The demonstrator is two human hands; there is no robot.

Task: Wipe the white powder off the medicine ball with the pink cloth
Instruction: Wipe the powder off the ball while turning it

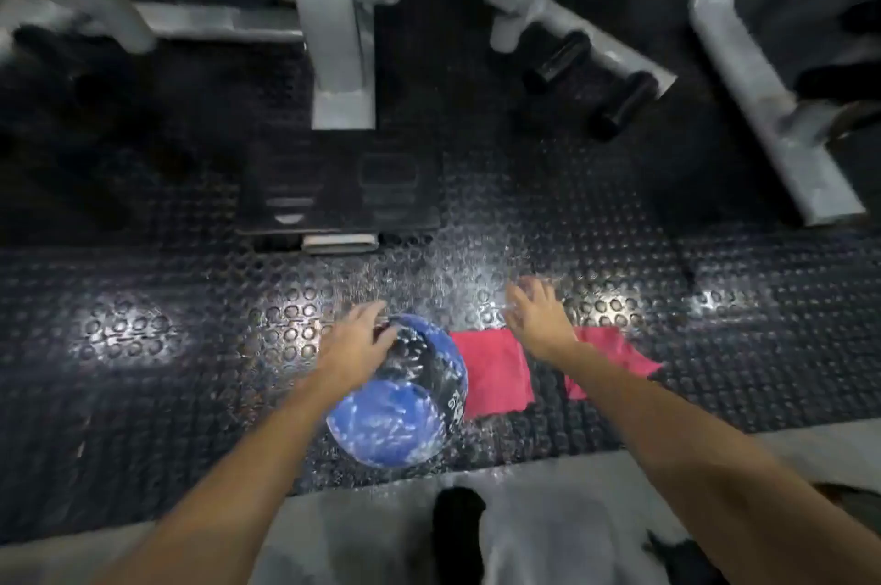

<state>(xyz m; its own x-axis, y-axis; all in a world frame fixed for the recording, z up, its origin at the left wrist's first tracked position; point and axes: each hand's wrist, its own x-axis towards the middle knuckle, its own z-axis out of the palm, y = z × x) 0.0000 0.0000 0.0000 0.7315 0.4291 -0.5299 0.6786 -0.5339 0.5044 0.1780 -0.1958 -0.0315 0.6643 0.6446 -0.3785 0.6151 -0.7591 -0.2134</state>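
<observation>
A blue and black medicine ball, speckled with white powder, sits on the studded black rubber floor mat. My left hand rests on the ball's upper left side with its fingers spread over the top. A pink cloth lies flat on the mat just right of the ball. My right hand hovers open above the cloth's far edge, fingers extended, holding nothing; my right forearm crosses over the cloth and hides its middle.
White powder is scattered on the mat beyond the hands. Grey gym machine frames and black foam rollers stand at the back. A black weight plate stack lies ahead. My grey trousers fill the bottom.
</observation>
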